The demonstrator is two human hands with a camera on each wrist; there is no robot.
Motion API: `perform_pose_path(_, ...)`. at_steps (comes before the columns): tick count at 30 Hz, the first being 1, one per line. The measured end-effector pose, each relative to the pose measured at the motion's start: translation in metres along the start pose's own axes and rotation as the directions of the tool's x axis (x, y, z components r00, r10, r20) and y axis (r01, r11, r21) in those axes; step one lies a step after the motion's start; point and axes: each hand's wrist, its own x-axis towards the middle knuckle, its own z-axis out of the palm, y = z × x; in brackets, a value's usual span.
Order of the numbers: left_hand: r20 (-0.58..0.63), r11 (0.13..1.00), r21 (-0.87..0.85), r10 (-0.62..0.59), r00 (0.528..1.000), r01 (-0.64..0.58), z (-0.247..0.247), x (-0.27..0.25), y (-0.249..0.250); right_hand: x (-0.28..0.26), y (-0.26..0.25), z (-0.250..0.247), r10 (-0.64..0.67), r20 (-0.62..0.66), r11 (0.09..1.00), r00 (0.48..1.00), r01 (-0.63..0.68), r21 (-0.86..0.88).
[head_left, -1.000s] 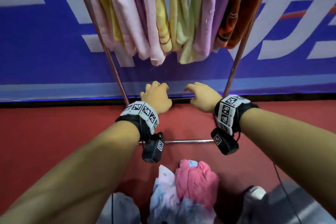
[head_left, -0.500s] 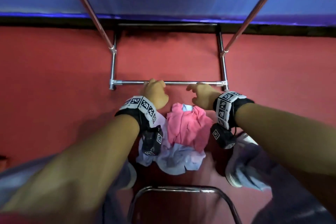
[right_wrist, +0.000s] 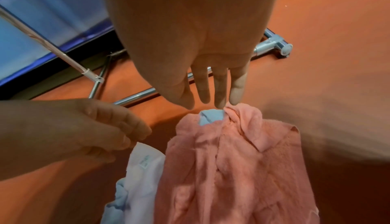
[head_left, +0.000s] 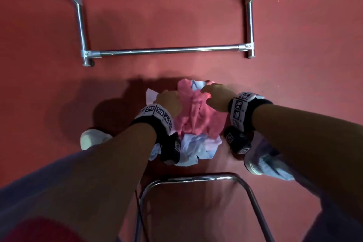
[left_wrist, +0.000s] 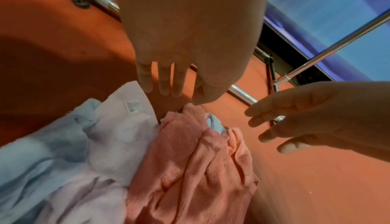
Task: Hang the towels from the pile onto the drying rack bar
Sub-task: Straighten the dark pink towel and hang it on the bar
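Note:
A crumpled pile of towels lies on the red floor: a pink towel (head_left: 198,116) on top, with lavender and light blue towels (head_left: 188,149) under it. My left hand (head_left: 169,100) hovers over the pile's far left edge. Its fingers (left_wrist: 145,84) are straight, just above the lavender towel (left_wrist: 126,124) and holding nothing. My right hand (head_left: 214,96) reaches over the far right edge. Its straight fingertips (right_wrist: 234,101) touch the pink towel (right_wrist: 232,161) beside a blue corner (right_wrist: 211,116). The rack's top bar is out of view.
The rack's low cross bar (head_left: 169,51) and its two floor feet lie just beyond the pile. A curved metal tube frame (head_left: 196,178) stands close in front of me. My shoes (head_left: 92,139) flank the pile. A blue wall panel (left_wrist: 337,19) is behind the rack.
The view has tilted down, so the hung towels have left the frame. Both hands have dropped from rack height to the pile on the floor, and the right fingertips now touch the pink towel.

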Motion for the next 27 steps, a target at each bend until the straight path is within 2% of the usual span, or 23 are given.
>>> perform_pose_path(3,0.074,0.999,-0.033,0.002,0.997,0.000,0.016,0.014,-0.003,0.007,0.007,0.008,0.029,0.025,1.000,0.999,-0.029,-0.002)
perform_pose_path(7,0.220,0.991,-0.106,-0.056,0.974,0.081,0.042,0.026,-0.007,0.012,0.015,0.016,0.052,0.036,0.999,0.998,-0.052,0.001)
perform_pose_path(11,0.261,0.971,-0.191,-0.093,0.961,0.146,0.060,0.028,-0.010,0.014,0.020,0.020,0.073,0.078,0.997,0.994,-0.074,0.015)
perform_pose_path(15,0.237,0.948,-0.248,-0.139,0.961,0.198,0.062,0.023,-0.013,0.011,0.019,0.021,0.086,0.103,0.996,0.991,-0.089,0.028)
perform_pose_path(19,0.168,0.898,-0.391,-0.146,0.975,0.202,0.054,0.014,-0.011,0.004,0.013,0.017,0.076,0.105,0.996,0.992,-0.082,0.048)
perform_pose_path(23,0.009,0.794,-0.598,-0.131,0.991,0.110,0.040,0.002,-0.003,-0.007,-0.001,0.006,0.047,0.083,0.993,0.995,-0.056,0.101)
perform_pose_path(27,-0.049,0.659,-0.752,-0.087,0.995,0.021,0.007,-0.026,0.019,-0.029,-0.018,-0.015,-0.007,-0.054,0.979,0.998,0.017,0.203)
